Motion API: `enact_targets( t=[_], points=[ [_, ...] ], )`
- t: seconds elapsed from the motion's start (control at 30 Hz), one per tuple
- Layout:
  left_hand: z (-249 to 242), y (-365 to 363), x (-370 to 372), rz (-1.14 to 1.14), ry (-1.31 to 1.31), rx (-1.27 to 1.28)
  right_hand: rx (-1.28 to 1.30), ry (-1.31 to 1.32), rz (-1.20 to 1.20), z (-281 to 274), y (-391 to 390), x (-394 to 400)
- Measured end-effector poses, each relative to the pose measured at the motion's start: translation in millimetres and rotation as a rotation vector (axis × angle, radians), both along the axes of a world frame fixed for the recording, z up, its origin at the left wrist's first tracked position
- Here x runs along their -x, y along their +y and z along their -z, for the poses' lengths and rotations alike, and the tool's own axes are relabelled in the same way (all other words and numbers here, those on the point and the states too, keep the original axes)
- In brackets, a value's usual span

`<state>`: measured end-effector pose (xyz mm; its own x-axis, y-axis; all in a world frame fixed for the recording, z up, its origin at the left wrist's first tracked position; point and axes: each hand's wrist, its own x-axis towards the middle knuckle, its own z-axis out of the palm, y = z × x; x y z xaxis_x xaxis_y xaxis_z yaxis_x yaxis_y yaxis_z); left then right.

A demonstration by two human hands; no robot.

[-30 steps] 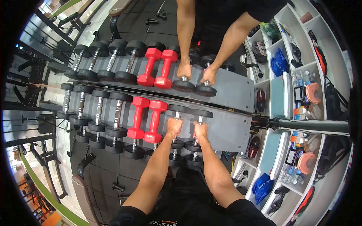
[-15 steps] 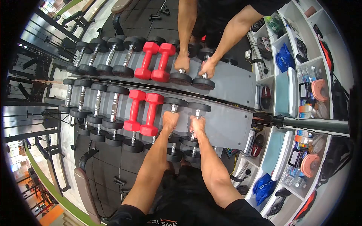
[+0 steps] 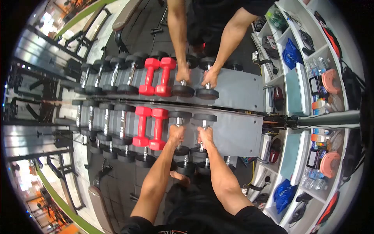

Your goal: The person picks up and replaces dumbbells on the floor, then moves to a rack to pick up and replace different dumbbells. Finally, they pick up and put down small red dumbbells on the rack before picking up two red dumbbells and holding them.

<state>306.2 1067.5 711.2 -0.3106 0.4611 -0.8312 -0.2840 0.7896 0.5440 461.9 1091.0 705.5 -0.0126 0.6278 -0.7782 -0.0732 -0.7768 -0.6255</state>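
Gripping two black dumbbells on grey rack (image 3: 241, 138): left hand (image 3: 176, 133), right hand (image 3: 205, 135) clenched mid-handle for balance; red pair (image 3: 150, 128) just beside left grip

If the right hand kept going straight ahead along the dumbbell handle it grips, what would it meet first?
Most likely the far black head of the dumbbell that the right hand grips; past it comes the mirror, though depth is hard to judge.

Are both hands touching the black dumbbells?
Touching. The head view shows the left hand and right hand each wrapped around a black dumbbell handle.
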Motion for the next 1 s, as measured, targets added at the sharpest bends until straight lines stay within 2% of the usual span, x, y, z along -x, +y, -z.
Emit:
enact_targets(
  t=[0.1, 0.33, 0.63, 0.87, 1.0],
  points=[
    [-22, -1, 5, -0.029, -0.111, -0.110, -0.018, 0.002, -0.005, 8, -1, 0],
    [-80, -28, 6, -0.142, -0.280, -0.139, 0.025, 0.052, 0.012, 1, -1, -2],
    [-120, -123, 21, -0.288, -0.528, -0.286, -0.027, -0.015, -0.012, 1, -7, 1],
    [-161, -180, 35, -0.362, -0.461, -0.380, -0.055, -0.091, -0.018, 5, -4, 8],
    [-169, -216, 38, -0.416, -0.414, -0.410, -0.030, -0.054, -0.136, 2, -23, -2]
  ],
)
